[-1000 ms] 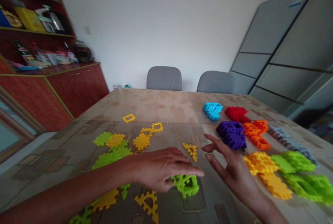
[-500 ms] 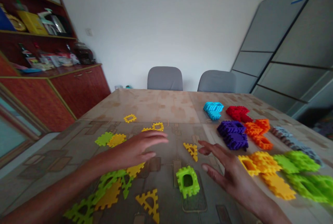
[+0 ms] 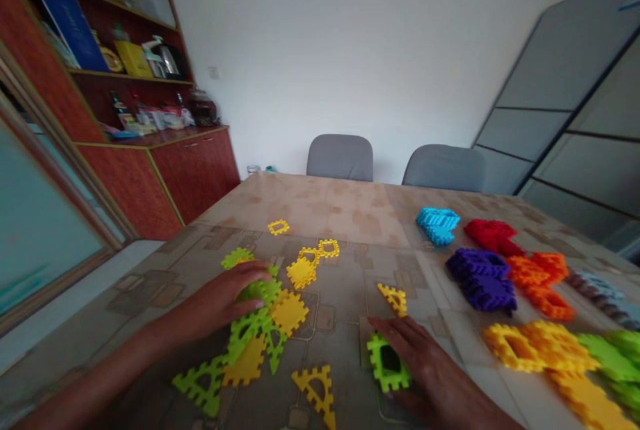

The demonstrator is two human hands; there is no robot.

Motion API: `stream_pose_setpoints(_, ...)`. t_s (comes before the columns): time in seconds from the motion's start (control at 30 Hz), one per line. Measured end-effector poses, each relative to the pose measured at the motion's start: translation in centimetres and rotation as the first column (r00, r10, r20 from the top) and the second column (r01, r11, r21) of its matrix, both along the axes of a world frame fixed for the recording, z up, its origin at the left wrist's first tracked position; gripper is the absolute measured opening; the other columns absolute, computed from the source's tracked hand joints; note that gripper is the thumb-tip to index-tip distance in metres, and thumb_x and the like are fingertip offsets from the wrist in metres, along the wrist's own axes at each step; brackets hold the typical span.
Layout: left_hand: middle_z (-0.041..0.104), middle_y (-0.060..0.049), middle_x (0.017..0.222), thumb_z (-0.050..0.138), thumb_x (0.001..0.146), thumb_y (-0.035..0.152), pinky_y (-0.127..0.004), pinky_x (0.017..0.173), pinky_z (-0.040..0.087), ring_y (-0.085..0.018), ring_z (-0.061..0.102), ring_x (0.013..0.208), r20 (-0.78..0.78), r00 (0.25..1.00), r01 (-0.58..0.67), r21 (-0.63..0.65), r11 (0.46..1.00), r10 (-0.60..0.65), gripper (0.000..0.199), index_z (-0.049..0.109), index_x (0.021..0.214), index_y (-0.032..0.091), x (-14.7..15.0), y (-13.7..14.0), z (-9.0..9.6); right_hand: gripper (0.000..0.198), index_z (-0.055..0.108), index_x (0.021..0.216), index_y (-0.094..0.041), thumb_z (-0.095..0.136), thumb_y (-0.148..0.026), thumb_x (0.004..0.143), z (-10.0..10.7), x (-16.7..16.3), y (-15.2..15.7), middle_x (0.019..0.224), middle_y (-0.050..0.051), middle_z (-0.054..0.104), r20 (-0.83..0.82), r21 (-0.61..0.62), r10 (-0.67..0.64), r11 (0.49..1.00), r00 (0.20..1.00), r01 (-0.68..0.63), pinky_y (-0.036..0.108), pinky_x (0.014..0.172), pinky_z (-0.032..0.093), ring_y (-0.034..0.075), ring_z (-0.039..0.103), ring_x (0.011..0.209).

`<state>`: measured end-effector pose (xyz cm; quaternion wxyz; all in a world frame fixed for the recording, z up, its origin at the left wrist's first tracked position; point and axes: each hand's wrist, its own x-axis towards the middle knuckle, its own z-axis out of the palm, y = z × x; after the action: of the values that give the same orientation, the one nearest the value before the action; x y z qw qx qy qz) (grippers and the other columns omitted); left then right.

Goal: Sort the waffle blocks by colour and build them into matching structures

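My left hand is at the left-hand pile, thumb and fingers closed around a flat green toothed piece, partly hidden by the hand. Beside it lie yellow toothed squares and a green triangle. On the right, my right hand has its fingers and thumb at opposite edges of a green square frame with a dark opening. Just beyond those fingers is a small yellow triangle; a larger yellow triangle lies between the hands.
Sorted stacks stand at the right: blue, red, purple, orange, yellow and green. Yellow frames lie farther back. Two grey chairs are behind the patterned tablecloth.
The view has swung left. My left hand has moved left onto the green piece in the pile, and my right hand has come down onto the green square frame.
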<state>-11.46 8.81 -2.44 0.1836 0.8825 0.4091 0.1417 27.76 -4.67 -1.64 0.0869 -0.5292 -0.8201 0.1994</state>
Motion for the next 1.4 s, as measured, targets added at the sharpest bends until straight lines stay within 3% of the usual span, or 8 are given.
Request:
stream_pose_setpoints(0.13, 0.058, -0.010, 0.140, 0.050, 0.099, 0.044, -0.041, 0.109, 0.041, -0.030, 0.052, 0.130, 0.026, 1.000, 0.003, -0.027, 1.000, -0.002, 0.026, 0.064, 0.099, 0.022, -1.9, 1.6, 0.6, 0.091, 0.038, 0.154, -0.020, 0.065, -0.005, 0.068, -1.2, 0.5, 0.2, 0.147, 0.016, 0.053, -0.009, 0.048, 0.035, 0.998, 0.999, -0.035, 0.051, 0.115, 0.037, 0.034, 0.047, 0.137)
stream_pose_setpoints(0.3, 0.071, -0.009, 0.114, 0.046, 0.100, 0.053, -0.033, 0.094, 0.048, -0.029, 0.061, 0.116, 0.075, 0.997, 0.014, -0.101, 0.995, -0.007, 0.039, 0.063, 0.085, 0.021, -3.5, 2.2, 2.5, 0.091, 0.038, 0.154, -0.019, 0.066, -0.007, 0.068, -1.7, 0.9, 0.1, 0.146, 0.016, 0.055, -0.031, 0.057, 0.044, 0.998, 0.999, -0.042, 0.052, 0.114, 0.038, 0.035, 0.049, 0.135)
stream_pose_setpoints(0.57, 0.075, -0.004, 0.102, 0.062, 0.089, 0.057, -0.028, 0.086, 0.052, -0.025, 0.069, 0.096, 0.100, 0.995, 0.037, -0.223, 0.974, -0.015, 0.037, 0.073, 0.097, 0.023, -3.5, 1.5, 3.1, 0.089, 0.039, 0.154, -0.022, 0.065, -0.008, 0.069, -1.3, 0.9, 0.0, 0.145, 0.014, 0.056, -0.065, 0.088, 0.045, 0.995, 0.997, -0.039, 0.048, 0.112, 0.041, 0.033, 0.050, 0.134)
stream_pose_setpoints(0.8, 0.074, -0.010, 0.114, 0.052, 0.091, 0.059, -0.035, 0.088, 0.055, -0.030, 0.068, 0.104, 0.171, 0.955, -0.229, -0.095, 0.969, 0.242, 0.045, 0.070, 0.108, 0.022, -2.5, 1.3, 4.0, 0.096, 0.034, 0.156, -0.025, 0.074, -0.014, 0.069, -0.7, 0.9, -0.1, 0.150, 0.013, 0.051, -0.059, -0.002, -0.016, 1.000, 0.998, 0.015, 0.049, 0.113, 0.040, 0.036, 0.046, 0.138)
stream_pose_setpoints(1.0, 0.073, -0.004, 0.112, 0.058, 0.089, 0.045, -0.034, 0.084, 0.055, -0.024, 0.070, 0.092, 0.177, 0.957, -0.222, -0.058, 0.973, 0.228, 0.042, 0.064, 0.127, 0.028, 4.5, -3.8, 3.7, 0.102, 0.027, 0.158, -0.027, 0.078, -0.025, 0.070, 2.2, 2.8, -1.3, 0.162, 0.012, 0.032, -0.014, -0.135, -0.150, 0.980, 0.989, 0.147, 0.052, 0.118, 0.031, 0.037, 0.033, 0.146)
stream_pose_setpoints(1.03, 0.069, -0.004, 0.124, 0.060, 0.087, 0.041, -0.034, 0.087, 0.055, -0.025, 0.068, 0.099, 0.178, 0.962, -0.196, -0.077, 0.978, 0.207, 0.047, 0.059, 0.133, 0.031, 6.3, -5.1, 3.5, 0.100, 0.027, 0.158, -0.027, 0.076, -0.026, 0.071, 2.6, 3.1, -1.6, 0.162, 0.012, 0.032, -0.016, -0.140, -0.175, 0.975, 0.984, 0.171, 0.051, 0.117, 0.032, 0.036, 0.034, 0.145)
stream_pose_setpoints(1.2, 0.034, 0.001, 0.160, 0.077, 0.067, 0.019, -0.038, 0.114, 0.040, -0.027, 0.039, 0.143, -0.019, 0.998, -0.056, -0.422, 0.905, 0.053, 0.100, 0.030, 0.154, 0.037, 14.2, -10.4, 3.3, 0.091, 0.031, 0.157, -0.021, 0.072, -0.026, 0.076, 4.3, 3.2, -2.4, 0.159, 0.015, 0.037, 0.002, -0.233, -0.280, 0.933, 0.960, 0.273, 0.048, 0.115, 0.036, 0.034, 0.041, 0.142)
stream_pose_setpoints(1.4, 0.021, -0.007, 0.165, 0.076, 0.072, 0.019, -0.045, 0.121, 0.027, -0.027, 0.028, 0.149, -0.009, 0.999, 0.037, -0.390, 0.920, -0.043, 0.103, 0.020, 0.158, 0.028, 18.0, -10.6, 1.3, 0.091, 0.031, 0.157, -0.018, 0.073, -0.023, 0.076, 4.1, 2.3, -2.6, 0.162, 0.015, 0.030, -0.024, -0.346, -0.270, 0.906, 0.963, 0.245, 0.045, 0.121, 0.026, 0.031, 0.029, 0.148)
